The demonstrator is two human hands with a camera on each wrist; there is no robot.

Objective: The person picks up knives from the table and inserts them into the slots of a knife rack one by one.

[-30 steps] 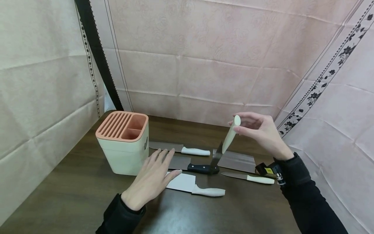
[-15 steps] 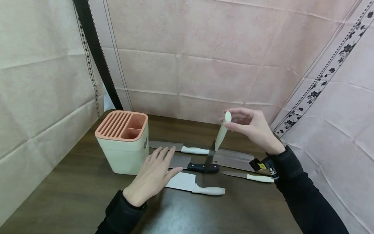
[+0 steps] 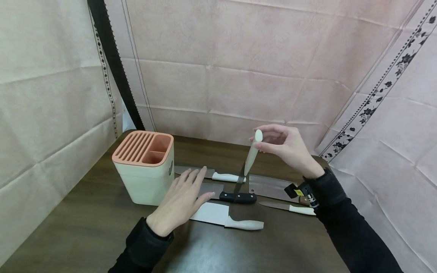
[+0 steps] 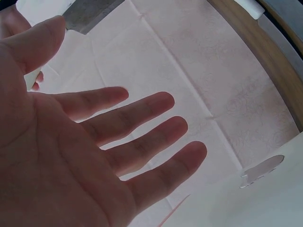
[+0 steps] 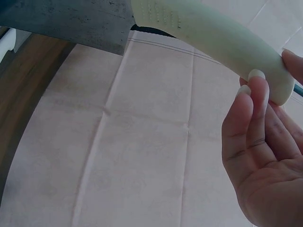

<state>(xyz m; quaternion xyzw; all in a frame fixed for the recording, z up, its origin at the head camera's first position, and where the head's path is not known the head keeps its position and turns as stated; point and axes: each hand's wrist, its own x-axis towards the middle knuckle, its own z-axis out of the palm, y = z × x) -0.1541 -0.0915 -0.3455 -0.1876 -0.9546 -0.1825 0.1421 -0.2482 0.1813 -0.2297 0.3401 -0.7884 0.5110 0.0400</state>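
My right hand [image 3: 285, 148] pinches the end of a pale green handle on a knife [image 3: 252, 157], held tilted above the table with its blade pointing down. In the right wrist view, thumb and fingertips grip the butt of that knife handle [image 5: 213, 40]; part of the wide blade shows. My left hand [image 3: 181, 199] is spread, fingers straight, holding nothing, beside a pale green knife block [image 3: 145, 184] with an orange slotted top. It partly covers a white-bladed cleaver [image 3: 211, 213]. Behind the held blade lies a black-handled knife [image 3: 239, 197].
A white-handled knife [image 3: 227, 177] lies toward the back. Right of it are a broad cleaver [image 3: 268, 186], its handle partly hidden by my right wrist, and a small paring knife [image 3: 302, 209]. Pale cloth walls [image 3: 218, 91] stand around the dark wooden table [image 3: 239, 250].
My right hand has carried the pale green-handled knife leftward. My left hand has shifted very slightly. The block and the lying knives stay where they were.
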